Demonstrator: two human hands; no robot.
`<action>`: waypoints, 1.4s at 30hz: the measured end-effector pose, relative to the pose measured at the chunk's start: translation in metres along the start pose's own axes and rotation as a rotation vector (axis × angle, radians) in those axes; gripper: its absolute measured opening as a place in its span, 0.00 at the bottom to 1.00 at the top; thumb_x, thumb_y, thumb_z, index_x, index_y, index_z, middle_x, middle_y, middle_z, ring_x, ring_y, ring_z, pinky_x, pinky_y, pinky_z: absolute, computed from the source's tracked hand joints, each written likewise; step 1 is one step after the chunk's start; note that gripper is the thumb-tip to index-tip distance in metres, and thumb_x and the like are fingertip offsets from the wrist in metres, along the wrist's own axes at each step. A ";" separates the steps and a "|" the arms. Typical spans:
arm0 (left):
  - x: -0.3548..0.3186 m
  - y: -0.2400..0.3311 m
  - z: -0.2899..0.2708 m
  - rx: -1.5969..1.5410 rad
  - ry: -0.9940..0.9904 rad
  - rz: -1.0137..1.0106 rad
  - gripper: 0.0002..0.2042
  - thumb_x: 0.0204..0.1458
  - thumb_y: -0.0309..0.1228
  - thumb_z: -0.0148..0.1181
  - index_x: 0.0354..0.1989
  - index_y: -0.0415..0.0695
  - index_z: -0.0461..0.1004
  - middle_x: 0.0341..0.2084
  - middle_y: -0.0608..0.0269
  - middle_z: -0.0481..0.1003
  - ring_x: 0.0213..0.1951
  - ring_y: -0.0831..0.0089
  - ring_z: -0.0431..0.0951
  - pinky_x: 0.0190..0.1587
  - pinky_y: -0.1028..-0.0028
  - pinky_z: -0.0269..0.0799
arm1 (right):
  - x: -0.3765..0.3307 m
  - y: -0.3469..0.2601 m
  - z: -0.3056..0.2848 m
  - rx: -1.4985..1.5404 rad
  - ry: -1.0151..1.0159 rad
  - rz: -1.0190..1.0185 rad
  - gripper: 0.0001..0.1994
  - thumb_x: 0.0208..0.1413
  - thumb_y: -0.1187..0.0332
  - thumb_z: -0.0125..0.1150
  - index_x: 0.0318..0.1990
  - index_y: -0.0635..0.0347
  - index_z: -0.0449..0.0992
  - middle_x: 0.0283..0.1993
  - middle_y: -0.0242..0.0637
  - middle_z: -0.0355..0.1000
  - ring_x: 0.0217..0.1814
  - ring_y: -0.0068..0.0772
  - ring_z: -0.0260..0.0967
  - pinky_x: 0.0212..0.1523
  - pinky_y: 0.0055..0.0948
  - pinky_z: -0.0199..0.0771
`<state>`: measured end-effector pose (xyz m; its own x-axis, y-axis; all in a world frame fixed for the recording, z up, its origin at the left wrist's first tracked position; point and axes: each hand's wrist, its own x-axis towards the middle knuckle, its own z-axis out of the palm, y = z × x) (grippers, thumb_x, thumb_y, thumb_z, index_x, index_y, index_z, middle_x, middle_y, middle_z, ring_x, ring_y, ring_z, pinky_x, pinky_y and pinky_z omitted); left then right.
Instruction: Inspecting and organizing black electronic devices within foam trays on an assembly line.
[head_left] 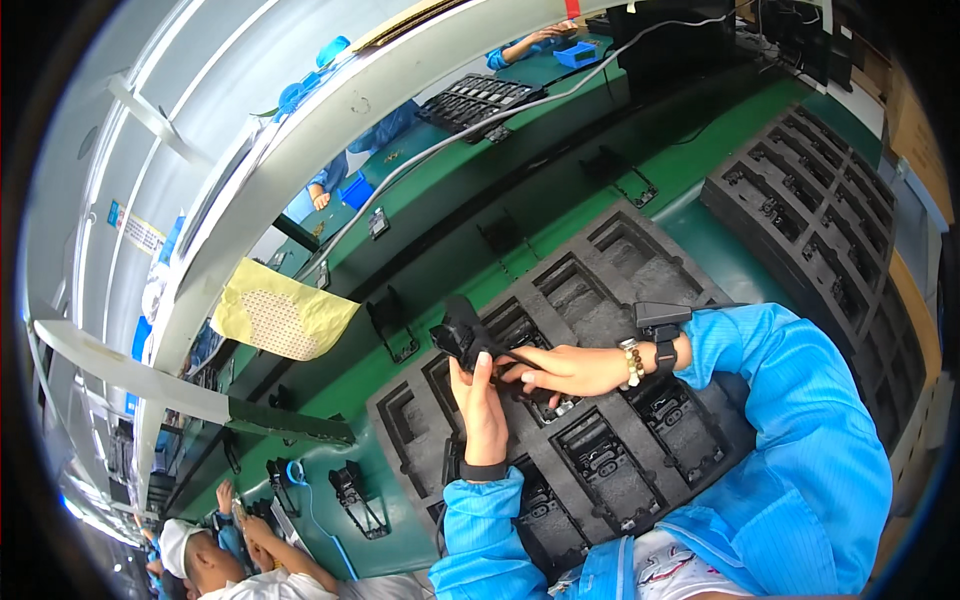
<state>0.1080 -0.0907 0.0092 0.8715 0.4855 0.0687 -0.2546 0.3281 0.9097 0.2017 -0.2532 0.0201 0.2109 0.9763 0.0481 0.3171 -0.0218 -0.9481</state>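
Observation:
My left hand (482, 415) is closed around the lower part of a black plastic piece (462, 330), held up above a dark foam tray (604, 275). Coming in from the right, my right hand (575, 371) has its bent fingers at the lower end of the same piece, which partly hides the fingertips. In the tray's near pockets lie similar black frame-like parts (600, 460). Some far pockets hold nothing. A band circles my left wrist; beads and a dark strap circle the right one.
More foam trays with black parts (830, 200) are stacked at the right. Black parts (395, 325) stand along the green conveyor belt beyond. A yellow sheet (285, 310) hangs from a pale beam. A co-worker in a white cap (180, 545) sits at lower left; others work across the line.

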 end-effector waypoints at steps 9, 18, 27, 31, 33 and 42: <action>0.007 0.019 -0.004 -0.530 -0.202 -0.099 0.35 0.63 0.57 0.33 0.71 0.44 0.50 0.68 0.47 0.53 0.64 0.52 0.61 0.66 0.59 0.55 | -0.004 0.020 0.006 0.764 -0.258 0.082 0.28 0.69 0.50 0.38 0.71 0.50 0.45 0.63 0.46 0.63 0.61 0.35 0.65 0.55 0.40 0.76; 0.009 0.016 -0.008 -0.590 -0.193 -0.049 0.32 0.63 0.54 0.39 0.69 0.46 0.54 0.64 0.46 0.59 0.59 0.53 0.66 0.64 0.59 0.59 | 0.000 0.035 0.011 0.756 -0.264 0.055 0.27 0.68 0.54 0.42 0.69 0.54 0.47 0.60 0.44 0.65 0.60 0.34 0.65 0.54 0.38 0.76; 0.013 0.015 -0.017 -0.530 -0.052 -0.084 0.27 0.64 0.51 0.42 0.63 0.44 0.61 0.58 0.44 0.66 0.54 0.51 0.72 0.54 0.56 0.73 | 0.002 0.025 0.012 0.175 0.124 -0.066 0.15 0.68 0.62 0.42 0.51 0.62 0.70 0.34 0.38 0.76 0.40 0.28 0.75 0.40 0.30 0.75; 0.018 0.010 -0.026 -0.321 0.160 -0.293 0.15 0.62 0.42 0.50 0.52 0.49 0.67 0.43 0.46 0.77 0.43 0.55 0.80 0.45 0.57 0.79 | -0.001 0.031 0.006 -0.314 0.367 -0.246 0.08 0.61 0.68 0.51 0.40 0.62 0.72 0.35 0.43 0.72 0.39 0.46 0.72 0.42 0.38 0.73; 0.033 0.003 -0.059 -0.297 0.137 -0.293 0.14 0.63 0.39 0.50 0.52 0.48 0.67 0.43 0.46 0.76 0.44 0.55 0.80 0.44 0.59 0.80 | -0.002 0.041 0.008 -0.463 0.424 -0.262 0.09 0.55 0.71 0.57 0.42 0.62 0.71 0.43 0.44 0.65 0.47 0.46 0.66 0.46 0.38 0.69; 0.052 0.027 -0.099 0.221 0.092 -0.286 0.13 0.60 0.24 0.47 0.53 0.43 0.68 0.41 0.60 0.75 0.40 0.70 0.79 0.41 0.68 0.79 | 0.000 0.041 0.002 -1.057 0.586 -0.186 0.19 0.35 0.72 0.62 0.40 0.70 0.72 0.45 0.48 0.63 0.48 0.47 0.60 0.43 0.37 0.68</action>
<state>0.1051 0.0231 -0.0036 0.8504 0.4739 -0.2286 0.0986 0.2833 0.9540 0.2128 -0.2534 -0.0194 0.3798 0.7445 0.5490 0.9247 -0.3226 -0.2022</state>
